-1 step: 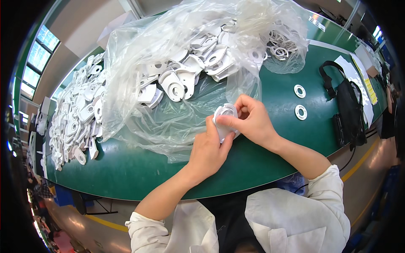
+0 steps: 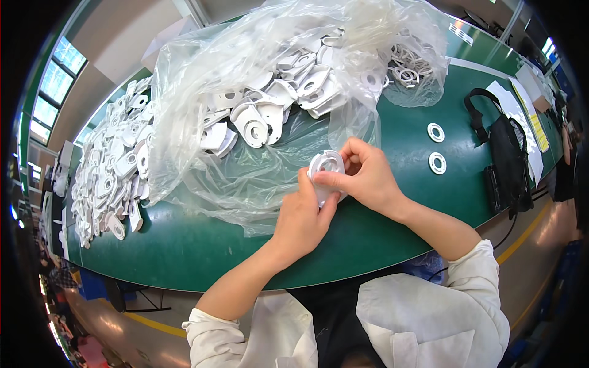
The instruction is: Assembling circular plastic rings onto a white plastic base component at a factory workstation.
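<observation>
Over the near middle of the table, both my hands are closed on one white plastic part (image 2: 325,164) with a rounded end and a ring-shaped recess. My left hand (image 2: 304,214) grips its lower left side between thumb and fingers. My right hand (image 2: 367,175) lays its thumb across the round end, with the other fingers curled behind. The fingers hide much of the part's lower half and back. Just beyond lies a large clear plastic bag (image 2: 245,190), its mouth spread around a heap of similar white plastic parts (image 2: 254,126).
Many more white parts (image 2: 116,172) are piled at the left. Two white rings (image 2: 436,132) lie on the green table (image 2: 405,214) to the right. A smaller clear bag of rings (image 2: 408,73) sits at the back. A black bag with a strap (image 2: 509,159) and papers (image 2: 534,141) are at far right.
The held white part and my right thumb have shifted very slightly to the left. Both hands keep their grip, and everything else on the table stays put.
</observation>
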{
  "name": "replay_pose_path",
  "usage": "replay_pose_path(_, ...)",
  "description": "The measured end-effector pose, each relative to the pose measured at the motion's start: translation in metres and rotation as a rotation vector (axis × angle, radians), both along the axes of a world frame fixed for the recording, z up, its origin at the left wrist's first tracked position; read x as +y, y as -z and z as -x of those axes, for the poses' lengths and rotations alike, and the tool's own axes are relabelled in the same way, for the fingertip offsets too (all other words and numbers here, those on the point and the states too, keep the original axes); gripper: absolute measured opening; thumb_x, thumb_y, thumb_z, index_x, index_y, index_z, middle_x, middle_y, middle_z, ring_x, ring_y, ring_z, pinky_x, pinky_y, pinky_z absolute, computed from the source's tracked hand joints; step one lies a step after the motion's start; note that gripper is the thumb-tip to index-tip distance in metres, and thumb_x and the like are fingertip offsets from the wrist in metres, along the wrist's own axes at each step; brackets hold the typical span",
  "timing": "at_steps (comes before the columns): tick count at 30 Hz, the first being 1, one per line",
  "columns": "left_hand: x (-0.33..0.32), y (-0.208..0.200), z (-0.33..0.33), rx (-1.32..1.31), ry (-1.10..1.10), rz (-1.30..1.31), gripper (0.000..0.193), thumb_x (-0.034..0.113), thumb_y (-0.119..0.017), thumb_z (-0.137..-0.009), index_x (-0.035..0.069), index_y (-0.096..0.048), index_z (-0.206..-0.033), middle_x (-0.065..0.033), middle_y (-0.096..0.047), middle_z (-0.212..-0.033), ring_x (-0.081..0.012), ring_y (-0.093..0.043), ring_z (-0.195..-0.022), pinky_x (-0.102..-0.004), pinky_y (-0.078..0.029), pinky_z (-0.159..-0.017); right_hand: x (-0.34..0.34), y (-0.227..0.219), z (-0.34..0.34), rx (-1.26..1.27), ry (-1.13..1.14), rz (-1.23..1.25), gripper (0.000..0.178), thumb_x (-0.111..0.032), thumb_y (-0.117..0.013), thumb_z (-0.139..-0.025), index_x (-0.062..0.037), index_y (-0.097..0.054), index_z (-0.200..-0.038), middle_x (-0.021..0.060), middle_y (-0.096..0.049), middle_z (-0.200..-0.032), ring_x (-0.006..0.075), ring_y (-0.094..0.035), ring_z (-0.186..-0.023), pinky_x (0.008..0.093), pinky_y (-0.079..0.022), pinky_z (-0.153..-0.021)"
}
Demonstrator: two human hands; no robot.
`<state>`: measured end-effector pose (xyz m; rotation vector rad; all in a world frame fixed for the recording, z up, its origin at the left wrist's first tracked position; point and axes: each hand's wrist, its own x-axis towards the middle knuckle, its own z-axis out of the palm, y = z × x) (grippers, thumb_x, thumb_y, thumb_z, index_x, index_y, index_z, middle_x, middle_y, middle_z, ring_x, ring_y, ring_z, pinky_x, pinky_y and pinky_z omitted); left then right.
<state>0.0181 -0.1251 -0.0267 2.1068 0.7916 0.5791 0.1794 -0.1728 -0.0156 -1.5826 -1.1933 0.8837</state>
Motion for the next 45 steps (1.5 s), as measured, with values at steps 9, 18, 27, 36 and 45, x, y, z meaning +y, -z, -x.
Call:
replay_pose_path(9,0.012,0.005,0.001,-0.209,0.059,0.416,0.040,0.016,-0.061,-0.089,0.000,-0.040,-0.118,-0.0229,-0.065,-0.092,-0.0343,-0.067,-0.082,-0.0386,-0.050,-0.071,0.003,0.001,-0.011,0.023,-0.004,-0.090,0.021,-0.017,-0.067,-0.089,0.0015,-0.061,-0.082,0.0030,-0.064,-0.075,0.0042,-0.056,-0.068,0.0200,-0.043,-0.057)
replay_pose_path(18,0.000,-0.001,-0.001,-0.052,0.063,0.099,0.045,0.017,-0.061,-0.089,-0.003,-0.036,-0.121,-0.0249,-0.065,-0.085,-0.0408,-0.065,-0.075,-0.0451,-0.049,-0.063,0.001,0.000,-0.004,-0.100,0.057,0.033,0.031,-0.024,-0.076,-0.081,-0.0037,-0.054,-0.073,-0.0009,-0.057,-0.065,0.0028,-0.050,-0.059,0.0202,-0.038,-0.049)
replay_pose_path(27,0.014,0.003,0.001,-0.112,0.100,0.546,0.044,0.018,-0.057,-0.092,0.000,-0.035,-0.124,-0.0247,-0.064,-0.099,-0.0363,-0.065,-0.087,-0.0400,-0.050,-0.072,0.001,-0.013,-0.023,-0.114,-0.098,-0.020,0.019,-0.015,-0.074,-0.081,0.0018,-0.066,-0.086,0.0017,-0.064,-0.071,0.0038,-0.055,-0.063,0.0209,-0.043,-0.055)
replay_pose_path(36,0.000,0.001,-0.004,-0.040,0.046,0.176,0.047,0.020,-0.058,-0.091,-0.002,-0.033,-0.125,-0.0269,-0.064,-0.096,-0.0410,-0.065,-0.085,-0.0443,-0.049,-0.072,0.007,0.010,-0.008,0.252,0.040,-0.001,0.023,-0.021,-0.072,-0.086,0.0001,-0.062,-0.083,0.0015,-0.063,-0.071,0.0031,-0.054,-0.063,0.0195,-0.041,-0.053)
replay_pose_path(45,0.010,0.005,0.001,-0.053,0.110,0.394,0.054,0.020,-0.057,-0.092,0.000,-0.029,-0.134,-0.0241,-0.063,-0.102,-0.0355,-0.065,-0.089,-0.0416,-0.049,-0.074,0.000,-0.017,-0.019,-0.041,-0.128,0.058,0.021,-0.012,-0.074,-0.079,0.0018,-0.066,-0.092,0.0011,-0.065,-0.076,0.0036,-0.056,-0.068,0.0199,-0.044,-0.059)
